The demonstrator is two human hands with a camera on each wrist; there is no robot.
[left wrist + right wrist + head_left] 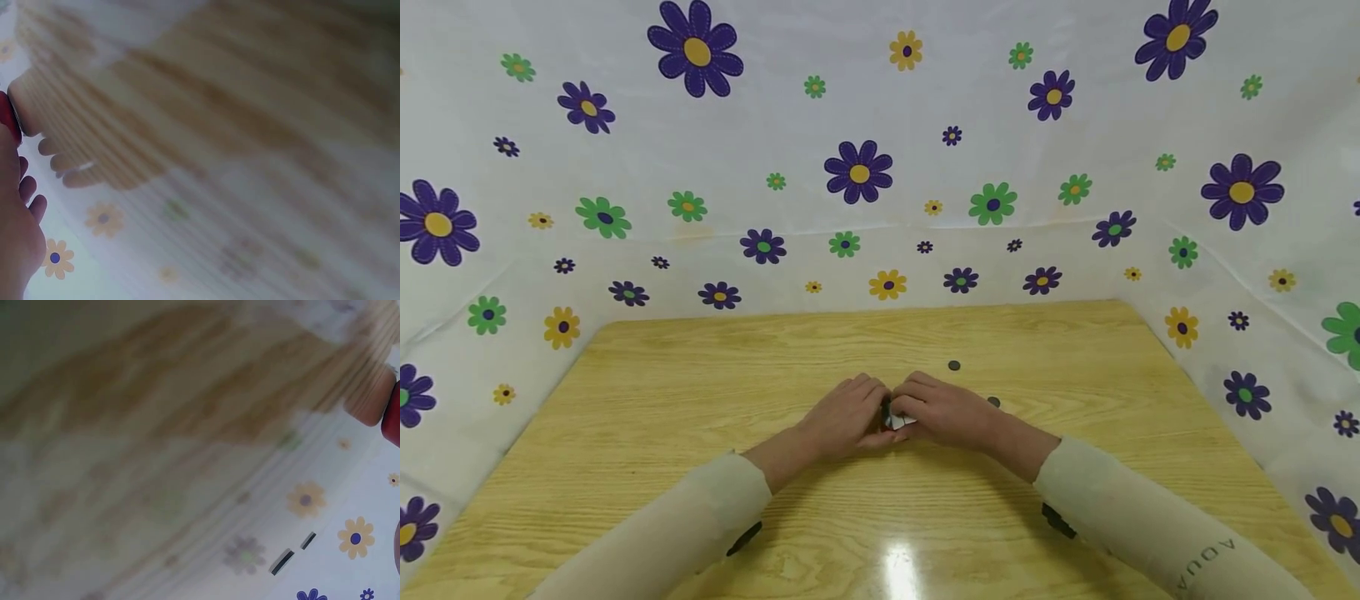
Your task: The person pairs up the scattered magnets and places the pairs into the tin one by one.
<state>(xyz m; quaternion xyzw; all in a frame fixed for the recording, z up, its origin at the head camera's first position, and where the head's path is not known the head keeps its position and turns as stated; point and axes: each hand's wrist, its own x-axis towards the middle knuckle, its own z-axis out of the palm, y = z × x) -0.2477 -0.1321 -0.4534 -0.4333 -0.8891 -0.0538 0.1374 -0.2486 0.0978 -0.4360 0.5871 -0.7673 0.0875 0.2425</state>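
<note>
Over the middle of the table (850, 517), my left hand (845, 417) and right hand (952, 414) meet around a small object (901, 421). A white face crossed by a dark line shows between the hands, with bits of red and blue beside it. Both hands grip it with curled fingers, which cover most of it. In the left wrist view, a red rounded side of the object (9, 119) shows at the left edge above the left hand (22, 231). The right wrist view catches the red side too, beside a fingertip (370, 400).
Two small dark flat discs lie on the wooden table beyond the right hand: one disc (954, 365) farther back, the other disc (994, 402) just past the right wrist. A white flower-printed cloth (910, 108) stands around the table's back and sides.
</note>
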